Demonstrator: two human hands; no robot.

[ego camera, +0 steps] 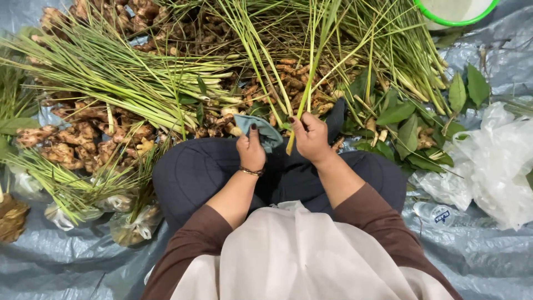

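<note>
I sit cross-legged on a grey tarp [66, 266]. My left hand [251, 149] grips a small blue-grey cloth [261, 129] above my knee. My right hand [311, 138] pinches the pale base of a lemongrass stalk [306, 72] whose long green blades reach up and away from me. The two hands are close together, the cloth just left of the stalk's base. Bundles of lemongrass [122, 72] lie fanned out in front of me over piles of ginger roots [72, 139] and orange turmeric pieces [288, 83].
Loose green leaves [411, 122] lie at right beside crumpled clear plastic bags [494, 161] and a plastic bottle [436, 214]. A green-rimmed white bucket [455, 16] stands at top right. Small filled plastic bags [130, 225] sit at lower left.
</note>
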